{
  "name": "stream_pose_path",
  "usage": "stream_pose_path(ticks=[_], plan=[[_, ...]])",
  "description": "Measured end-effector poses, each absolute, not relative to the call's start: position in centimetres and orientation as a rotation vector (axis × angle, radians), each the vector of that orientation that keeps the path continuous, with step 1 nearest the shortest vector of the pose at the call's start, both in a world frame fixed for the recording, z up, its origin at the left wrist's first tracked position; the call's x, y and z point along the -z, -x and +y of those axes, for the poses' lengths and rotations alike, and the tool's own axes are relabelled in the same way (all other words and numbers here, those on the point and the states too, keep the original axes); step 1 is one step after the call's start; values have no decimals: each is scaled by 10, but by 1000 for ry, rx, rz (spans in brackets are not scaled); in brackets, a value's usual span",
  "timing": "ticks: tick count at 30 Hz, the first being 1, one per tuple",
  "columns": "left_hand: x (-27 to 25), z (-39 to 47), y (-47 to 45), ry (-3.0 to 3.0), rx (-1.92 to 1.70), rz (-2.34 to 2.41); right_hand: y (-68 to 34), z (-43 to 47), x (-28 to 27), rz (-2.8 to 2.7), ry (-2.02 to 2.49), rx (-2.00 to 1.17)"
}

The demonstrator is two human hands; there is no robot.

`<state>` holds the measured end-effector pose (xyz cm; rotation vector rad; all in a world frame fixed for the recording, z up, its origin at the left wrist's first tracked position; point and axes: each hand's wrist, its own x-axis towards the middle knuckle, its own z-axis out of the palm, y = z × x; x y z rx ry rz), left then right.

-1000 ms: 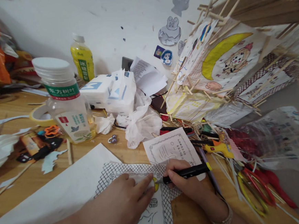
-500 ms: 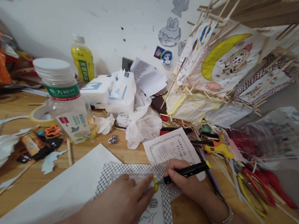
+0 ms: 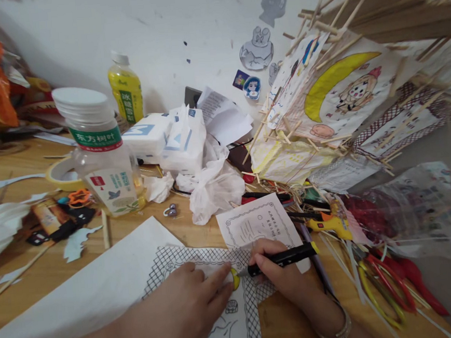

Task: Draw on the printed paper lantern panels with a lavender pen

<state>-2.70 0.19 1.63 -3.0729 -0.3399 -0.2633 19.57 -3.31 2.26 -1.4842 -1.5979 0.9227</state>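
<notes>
My right hand (image 3: 276,272) grips a black marker pen (image 3: 287,258) with a yellow end. Its tip touches a small yellow-coloured patch (image 3: 235,279) on a drawing sheet (image 3: 251,313) edged with a black crosshatch border. Flat across that sheet lies my left hand (image 3: 192,296), fingers stretched out, the fingertips beside the yellow patch. Part of the drawing is hidden beneath it. A larger white sheet (image 3: 101,283) extends to the left under my left forearm. Just behind the marker is a small paper with a drawn border and writing (image 3: 253,221).
A large plastic bottle (image 3: 103,158), a tape roll (image 3: 60,174) and tissue packs (image 3: 182,141) stand behind. On the right are a stick-and-paper lantern (image 3: 344,86), a yellow glue gun (image 3: 333,225) and scissors (image 3: 383,292). Paper scraps (image 3: 79,243) lie at left.
Both hands and the marker stay in nearly the same place; the yellow patch looks almost unchanged. The view has shifted very slightly.
</notes>
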Motion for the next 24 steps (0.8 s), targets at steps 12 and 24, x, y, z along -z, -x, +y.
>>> stream_pose_path(ticks=[12, 24], plan=[[-14, 2, 27, 3094, 296, -346, -198, -32, -20, -1605, 1485, -922], [-16, 2, 26, 3063, 253, -298, -197, -32, -19, -1559, 1528, -922]])
